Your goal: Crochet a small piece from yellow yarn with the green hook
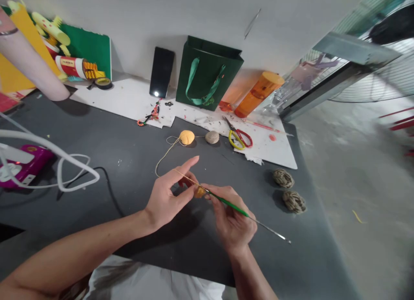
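Observation:
My left hand (168,194) pinches a small orange-yellow crochet piece (199,191) between thumb and fingers. Its index finger is stretched out, with a strand of yellow yarn (185,175) running from it to the piece. In my right hand (234,218) is a crochet hook (231,204) with a green grip and a metal shaft sticking out behind. The hook's front tip meets the crochet piece; the exact stitch is too small to make out. A yellow yarn ball (186,137) lies on the table beyond my hands, its thread curving toward my left hand.
Beside the yellow ball sits a beige yarn ball (212,137). Red-and-yellow-handled scissors (239,136) rest on a white board (278,149). Two grey-brown yarn bundles (293,201) lie at right. A phone (161,71), green bag (208,73) and orange bottle (258,93) stand behind; white cables (77,183) loop at left.

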The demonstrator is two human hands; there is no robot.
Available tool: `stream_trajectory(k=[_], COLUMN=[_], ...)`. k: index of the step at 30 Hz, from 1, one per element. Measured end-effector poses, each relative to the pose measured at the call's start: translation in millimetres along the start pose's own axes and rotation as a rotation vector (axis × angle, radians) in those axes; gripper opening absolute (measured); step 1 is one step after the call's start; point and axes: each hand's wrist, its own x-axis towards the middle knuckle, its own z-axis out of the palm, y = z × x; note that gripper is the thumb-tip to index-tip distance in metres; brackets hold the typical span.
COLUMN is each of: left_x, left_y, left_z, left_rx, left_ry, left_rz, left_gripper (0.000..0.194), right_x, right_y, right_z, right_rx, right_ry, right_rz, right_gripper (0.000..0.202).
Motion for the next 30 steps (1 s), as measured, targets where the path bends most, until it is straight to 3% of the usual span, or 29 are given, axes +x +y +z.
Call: stream_trajectory(k=[3, 9, 17, 20, 25, 30], left_x=[0.0, 2.4, 1.5, 1.4, 3.3, 3.1], left_y=[0.7, 7.9, 12.5, 10.1, 6.5, 8.3], left_z=[1.2, 2.5, 1.6, 2.7, 3.9, 2.5], left_rx=[-0.022, -0.177, -0.155, -0.329, -0.77, -0.895], left_ry=[-0.017, -0.059, -0.025, -0.039, -0.127, -0.166], left_rz=[-0.038, -0.255, -0.227, -0.315, -0.637, -0.737], left_gripper=[0.061, 0.078, 0.076, 0.087, 0.098, 0.096], right_x=[-1.5, -4.1, -0.5, 1.6, 0.2, -5.2], right_y=[1.0, 1.9, -0.4, -1.9, -2.8, -3.3], right_z=[0.6, -1.0, 0.0, 0.1, -1.8, 3.7], right_rx=[-0.021, -0.105, -0.107, -0.126, -0.033, 0.153], right_ry=[0.028, 0.007, -0.015, -0.017, -0.005, 0.102], right_rz=[-0.103, -0.205, -0.209, -0.207, -0.115, 0.031], right_gripper=[0.035, 0.045, 0.046, 0.043, 0.04, 0.026])
